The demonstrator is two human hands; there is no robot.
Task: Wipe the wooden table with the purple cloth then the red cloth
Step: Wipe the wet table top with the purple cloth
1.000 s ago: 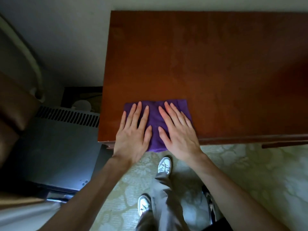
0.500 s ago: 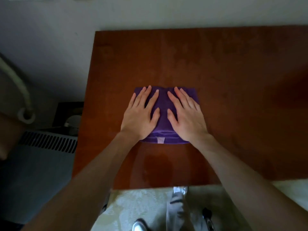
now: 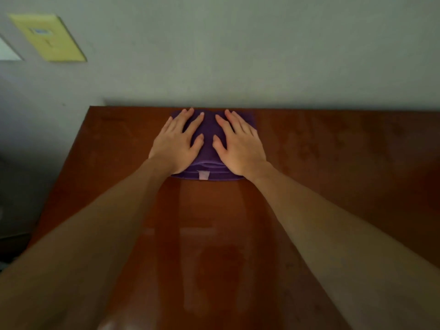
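A folded purple cloth (image 3: 209, 136) lies at the far edge of the reddish-brown wooden table (image 3: 333, 186), close to the wall. My left hand (image 3: 178, 141) presses flat on the cloth's left half with fingers straight and spread. My right hand (image 3: 238, 144) presses flat on its right half in the same way. A pale label shows at the cloth's near edge. A damp streak runs along the table between my forearms. No red cloth is in view.
A grey wall (image 3: 238, 55) rises directly behind the table's far edge. A yellow plate (image 3: 47, 36) is fixed to the wall at upper left. The table's left edge drops off to a dark floor area (image 3: 19, 186).
Both hands have pushed the purple cloth from the table's near edge across to its far edge by the wall. The view has tilted upward, showing more wall.
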